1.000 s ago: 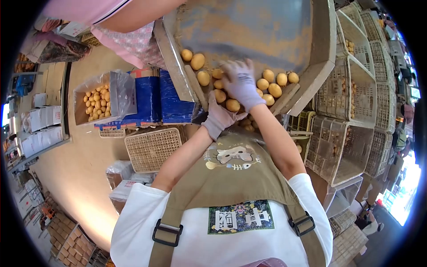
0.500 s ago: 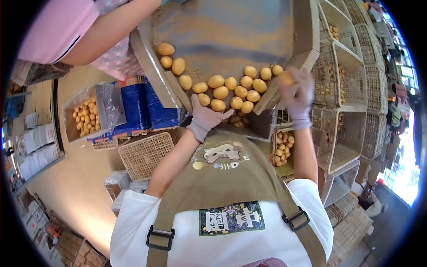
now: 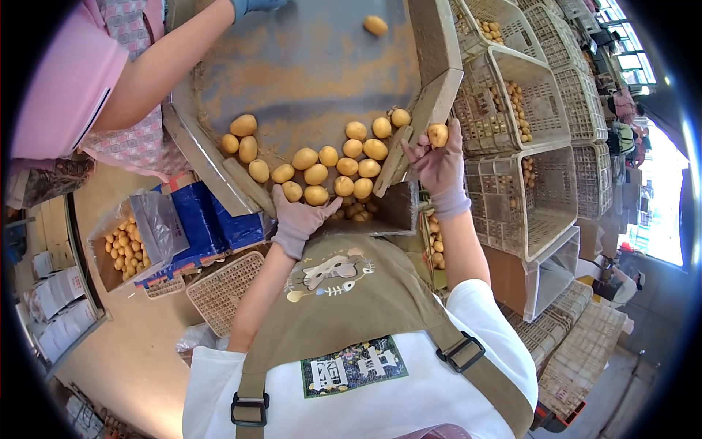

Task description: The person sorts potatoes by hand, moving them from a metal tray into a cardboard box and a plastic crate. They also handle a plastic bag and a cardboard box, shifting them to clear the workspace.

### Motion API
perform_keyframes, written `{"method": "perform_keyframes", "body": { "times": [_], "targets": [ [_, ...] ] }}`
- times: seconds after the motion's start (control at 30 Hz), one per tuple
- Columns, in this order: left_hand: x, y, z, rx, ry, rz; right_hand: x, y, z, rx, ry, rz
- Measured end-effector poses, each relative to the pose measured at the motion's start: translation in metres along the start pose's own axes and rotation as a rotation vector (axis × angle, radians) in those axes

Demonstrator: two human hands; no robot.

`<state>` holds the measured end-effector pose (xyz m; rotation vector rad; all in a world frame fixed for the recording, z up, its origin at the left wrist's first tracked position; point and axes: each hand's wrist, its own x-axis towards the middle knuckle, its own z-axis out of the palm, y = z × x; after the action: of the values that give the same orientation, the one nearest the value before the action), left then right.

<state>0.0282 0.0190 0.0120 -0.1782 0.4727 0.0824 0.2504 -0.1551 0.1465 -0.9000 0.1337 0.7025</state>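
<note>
My right hand, in a pale glove, grips one potato beside the right rail of the sorting chute. Spread at the chute's lower mouth is my left hand, gloved too, its thumb and fingers apart, touching or nearly touching the lowest potatoes. Several more yellow potatoes lie along the low end of the dusty metal chute. Below the mouth, a lined box contains potatoes, partly hidden by my left hand and apron.
A single potato lies higher on the chute. At the upper left, a co-worker's arm ends in a blue glove. Plastic crates, some with potatoes, are stacked on the right. On the left are a lined carton of potatoes and a crate.
My right hand, blurred before, is now raised clearly with the potato at its fingertips. The view has shifted, and a potato has appeared higher on the chute. My left hand stays at the mouth.
</note>
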Motion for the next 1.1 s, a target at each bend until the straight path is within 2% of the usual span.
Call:
{"method": "perform_keyframes", "body": {
  "times": [0.13,0.33,0.37,0.47,0.53,0.6,0.63,0.67,0.73,0.8,0.83,0.87,0.9,0.93,0.97,1.07,1.1],
  "targets": [
    [0.000,0.000,-0.003,0.011,-0.017,0.013,-0.004,-0.010,0.017,0.046,0.133,0.054],
    [-0.001,0.000,0.000,-0.008,0.021,-0.001,-0.008,-0.009,0.026,0.032,0.115,0.194],
    [-0.001,0.000,-0.001,0.004,0.010,0.005,-0.010,-0.007,0.024,0.047,0.052,0.185],
    [-0.001,0.000,-0.003,0.023,-0.021,0.000,-0.017,-0.003,0.027,-0.169,0.021,-0.023],
    [-0.002,-0.001,0.000,0.035,-0.023,-0.003,-0.025,-0.003,0.021,-0.532,-0.069,-0.366],
    [-0.003,-0.001,0.003,0.050,-0.009,0.004,-0.044,-0.007,0.013,-1.126,-0.051,-0.750],
    [-0.002,-0.002,0.001,0.034,-0.014,0.015,-0.045,-0.015,-0.019,-1.293,-0.127,-0.769],
    [-0.002,-0.002,0.001,0.022,-0.025,0.015,-0.055,-0.016,-0.029,-1.316,-0.061,-0.738],
    [-0.003,-0.001,0.002,-0.002,-0.047,0.013,-0.067,-0.016,-0.041,-1.178,0.047,-0.666],
    [-0.003,-0.003,0.006,0.006,0.016,0.023,-0.070,-0.030,-0.041,-1.556,-0.080,-0.987],
    [-0.003,-0.002,0.007,0.021,0.023,0.025,-0.068,-0.040,-0.025,-1.691,-0.230,-1.214],
    [-0.003,-0.002,0.008,0.040,0.030,0.023,-0.063,-0.051,-0.012,-1.756,-0.366,-1.352],
    [-0.004,-0.002,0.010,0.053,0.020,0.022,-0.044,-0.065,-0.020,-1.876,-0.364,-1.475],
    [-0.004,-0.001,0.008,0.035,0.025,0.013,-0.031,-0.082,-0.031,-2.050,0.019,-1.495],
    [-0.003,-0.001,0.003,0.012,0.028,0.005,-0.018,-0.098,-0.042,-2.224,0.406,-1.429],
    [0.000,-0.004,0.005,0.022,0.030,0.032,0.001,-0.101,-0.026,-1.945,0.560,-1.259],
    [-0.002,-0.004,0.005,0.038,0.038,0.036,0.018,-0.080,-0.026,-1.910,0.304,-1.193]
  ]
}}
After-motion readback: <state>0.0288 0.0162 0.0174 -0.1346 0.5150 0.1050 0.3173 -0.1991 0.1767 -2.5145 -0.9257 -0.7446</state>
